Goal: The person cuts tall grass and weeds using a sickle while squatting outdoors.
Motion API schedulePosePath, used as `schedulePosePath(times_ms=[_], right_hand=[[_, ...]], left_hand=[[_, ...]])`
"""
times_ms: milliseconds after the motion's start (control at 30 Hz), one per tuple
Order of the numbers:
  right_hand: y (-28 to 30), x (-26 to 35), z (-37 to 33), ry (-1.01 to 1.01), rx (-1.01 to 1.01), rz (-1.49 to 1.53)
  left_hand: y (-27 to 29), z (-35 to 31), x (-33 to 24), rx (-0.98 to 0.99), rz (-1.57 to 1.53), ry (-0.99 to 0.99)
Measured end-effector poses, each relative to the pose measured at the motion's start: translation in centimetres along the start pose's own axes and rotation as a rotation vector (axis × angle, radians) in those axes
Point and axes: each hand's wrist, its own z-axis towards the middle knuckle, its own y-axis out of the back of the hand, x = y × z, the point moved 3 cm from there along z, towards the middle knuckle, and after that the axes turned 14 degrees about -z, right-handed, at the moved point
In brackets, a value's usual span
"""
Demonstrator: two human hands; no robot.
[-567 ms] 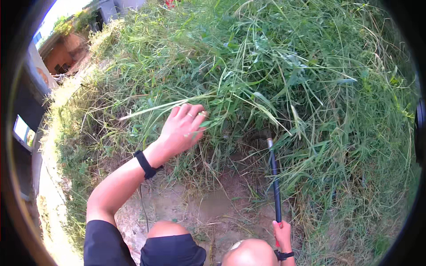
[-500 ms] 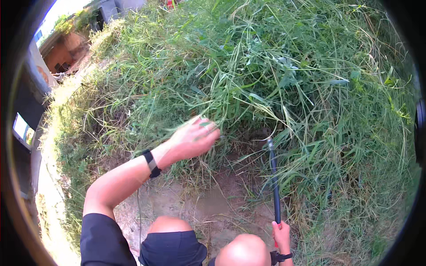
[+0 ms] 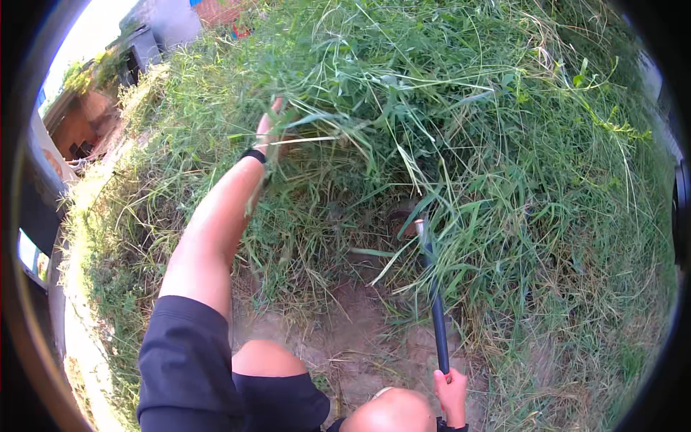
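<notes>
Stretched far forward, my left hand (image 3: pixel 269 124) is among the tall green grass (image 3: pixel 403 108). Stems and motion blur cover most of its fingers, so its grip cannot be made out; stalks lean over the wrist. Low on the right, my right hand (image 3: pixel 451 392) is closed round the lower end of a long dark handle (image 3: pixel 439 324). The handle belongs to what looks like a sickle and points forward into the grass, with a pale metal collar (image 3: pixel 420 229) at its far end. Leaves and shadow hide most of the head beyond that collar.
Bare soil (image 3: pixel 353 309) with dry cut stalks lies between my knees (image 3: pixel 392 414) and the grass. Dense grass and weeds rise ahead and to both sides. Buildings (image 3: pixel 93 115) and a pale sunlit strip show at the far left.
My left hand has moved forward and a little left, deeper into the grass, and the arm is straighter. My right hand and the handle sit slightly lower and further left in view.
</notes>
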Motion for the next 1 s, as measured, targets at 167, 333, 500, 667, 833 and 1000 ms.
schedulePosePath(times_ms=[167,333,500,667,833,1000], right_hand=[[4.2,-0.4,-0.7,-0.033,-0.071,-0.135],[2.1,3.6,1.1,0.127,-0.021,-0.292],[0.2,8.8,3.0,0.240,0.047,-0.357],[-1.0,11.5,3.7,0.253,0.054,-0.293],[-2.5,12.0,4.3,0.145,0.087,-0.088],[-3.9,10.9,5.1,0.096,0.096,0.049]], left_hand=[[0.8,-0.2,9.0,0.124,-1.551,0.038],[-2.4,-6.1,3.8,0.599,-1.799,-0.349],[-1.0,-13.2,2.3,0.766,-2.061,-0.288],[0.6,-17.9,1.9,0.827,-2.218,-0.068],[0.3,-25.7,2.3,0.907,-2.296,-0.021],[2.9,-27.1,9.7,0.655,-2.345,0.162]])
